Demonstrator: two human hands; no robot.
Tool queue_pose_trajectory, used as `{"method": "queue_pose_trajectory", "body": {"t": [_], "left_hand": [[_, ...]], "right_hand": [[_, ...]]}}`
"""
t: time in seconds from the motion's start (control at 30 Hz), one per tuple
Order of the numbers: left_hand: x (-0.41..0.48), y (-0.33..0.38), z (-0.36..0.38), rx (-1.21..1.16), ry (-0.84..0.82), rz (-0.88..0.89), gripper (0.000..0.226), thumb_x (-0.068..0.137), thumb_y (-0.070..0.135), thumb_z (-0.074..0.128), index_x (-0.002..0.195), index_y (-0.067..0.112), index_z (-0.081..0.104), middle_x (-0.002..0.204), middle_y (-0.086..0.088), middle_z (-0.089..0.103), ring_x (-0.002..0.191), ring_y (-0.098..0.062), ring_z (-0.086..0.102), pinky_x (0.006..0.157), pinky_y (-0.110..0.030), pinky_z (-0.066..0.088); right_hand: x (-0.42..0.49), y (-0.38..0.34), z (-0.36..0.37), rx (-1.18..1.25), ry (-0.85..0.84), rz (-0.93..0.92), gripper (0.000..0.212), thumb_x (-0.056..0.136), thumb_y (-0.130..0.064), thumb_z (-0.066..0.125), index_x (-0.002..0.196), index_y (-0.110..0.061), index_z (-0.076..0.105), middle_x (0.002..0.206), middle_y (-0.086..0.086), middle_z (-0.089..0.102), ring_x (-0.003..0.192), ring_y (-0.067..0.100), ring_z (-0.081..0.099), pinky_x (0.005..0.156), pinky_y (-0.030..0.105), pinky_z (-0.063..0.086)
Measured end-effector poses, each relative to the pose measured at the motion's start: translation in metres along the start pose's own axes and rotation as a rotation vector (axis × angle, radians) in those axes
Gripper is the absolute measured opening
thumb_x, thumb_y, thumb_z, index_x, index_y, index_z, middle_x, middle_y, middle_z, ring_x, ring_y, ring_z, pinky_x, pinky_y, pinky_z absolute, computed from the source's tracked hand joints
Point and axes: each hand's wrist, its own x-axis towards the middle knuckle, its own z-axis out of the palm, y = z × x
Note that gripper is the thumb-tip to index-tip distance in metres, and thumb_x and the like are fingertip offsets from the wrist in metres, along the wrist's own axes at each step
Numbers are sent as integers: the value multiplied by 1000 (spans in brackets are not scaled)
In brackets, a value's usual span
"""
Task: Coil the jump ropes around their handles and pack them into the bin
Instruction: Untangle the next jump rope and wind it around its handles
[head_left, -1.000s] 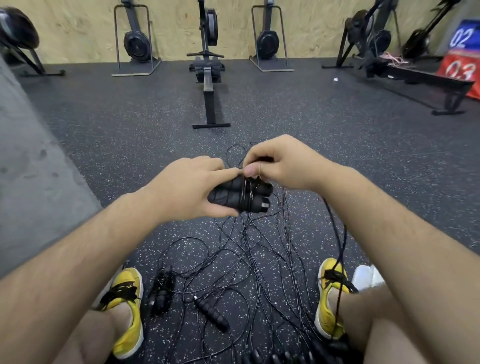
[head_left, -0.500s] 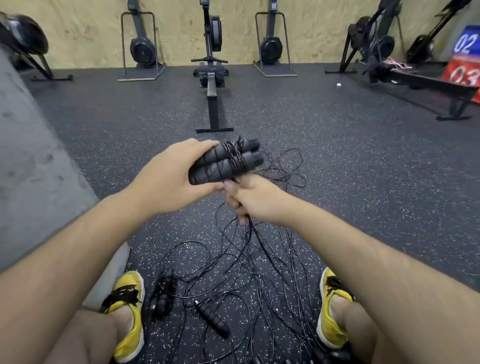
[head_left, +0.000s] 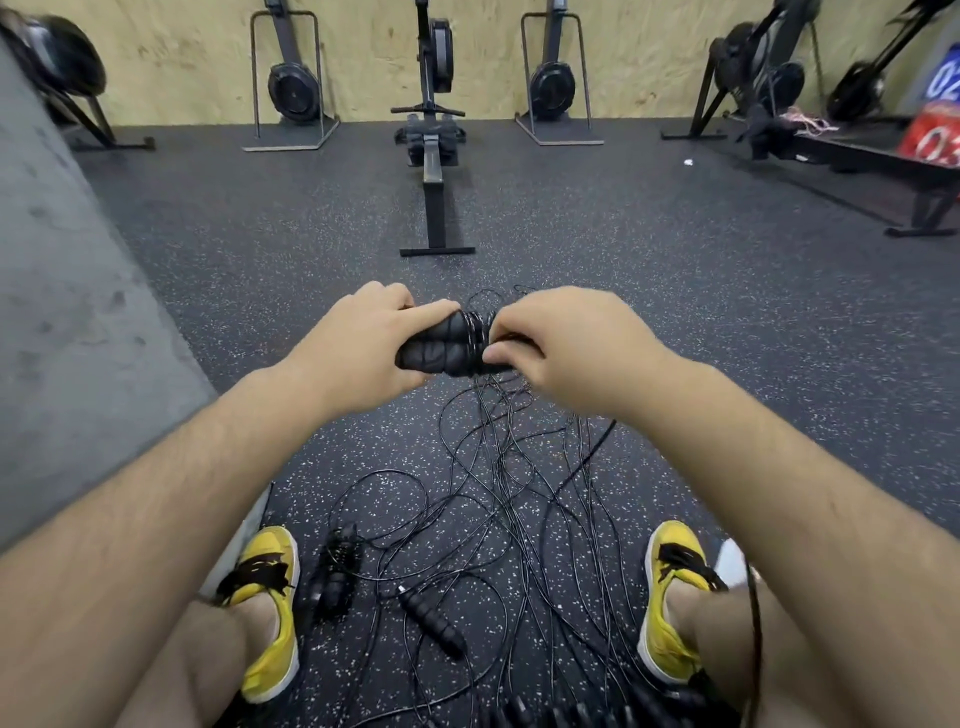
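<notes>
My left hand (head_left: 358, 348) grips a pair of black jump-rope handles (head_left: 441, 348) held side by side, with thin black cord wound round their right end. My right hand (head_left: 561, 343) pinches that cord at the handles' right end. From there the cord drops into a tangle of loose black ropes (head_left: 498, 499) on the speckled floor between my feet. A coiled rope bundle (head_left: 337, 571) lies by my left shoe. A single loose handle (head_left: 434, 623) lies in the tangle. No bin shows in the frame.
My yellow shoes (head_left: 270, 603) flank the ropes. A grey concrete block (head_left: 67, 322) rises on the left. A rowing machine (head_left: 434, 156) stands straight ahead, with more machines along the plywood wall and on the right. More black handles (head_left: 561, 714) lie at the bottom edge.
My right hand came from under the handles up to their right end, carrying the cord round them. My left hand lowered and levelled the handles.
</notes>
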Motion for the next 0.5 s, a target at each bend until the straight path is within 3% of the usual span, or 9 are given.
{"method": "queue_pose_trajectory", "body": {"t": [0.13, 0.23, 0.3, 0.4, 0.5], "left_hand": [[-3, 11, -4, -50, -73, 158, 77, 77, 37, 81, 145, 33, 46, 109, -1, 53, 96, -25, 45, 86, -45, 44], [-6, 16, -15, -234, -206, 201, 90, 78, 34, 81, 155, 31, 34, 116, 4, 49, 106, -18, 41, 93, -36, 36], [-11, 18, -25, -340, -236, 196, 92, 79, 30, 82, 156, 28, 31, 117, 7, 49, 109, -11, 40, 95, -26, 33], [-16, 26, -35, -540, -119, 132, 83, 77, 25, 86, 148, 24, 42, 124, 11, 54, 117, -1, 47, 102, -13, 34], [-13, 25, -32, -608, 50, 53, 75, 75, 19, 88, 140, 20, 49, 128, 8, 57, 121, -5, 51, 106, -22, 38]], "right_hand": [[13, 19, 2, 54, 41, -52, 22, 93, -51, 57, 101, -35, 70, 97, -12, 65, 96, 14, 59, 78, 35, 49], [18, 39, 14, 328, 56, 5, 16, 88, -46, 67, 93, -32, 72, 84, -15, 64, 83, 5, 56, 77, 33, 49], [19, 47, 24, 621, 51, 76, 8, 90, -32, 69, 89, -26, 73, 78, -15, 66, 74, 2, 56, 72, 26, 48], [19, 42, 40, 924, -57, 166, 21, 91, -5, 61, 80, -21, 65, 80, -7, 61, 72, 6, 54, 70, 21, 46], [18, 14, 60, 713, -185, 160, 26, 102, -1, 43, 84, -12, 59, 74, -7, 51, 67, 5, 47, 66, 15, 43]]}}
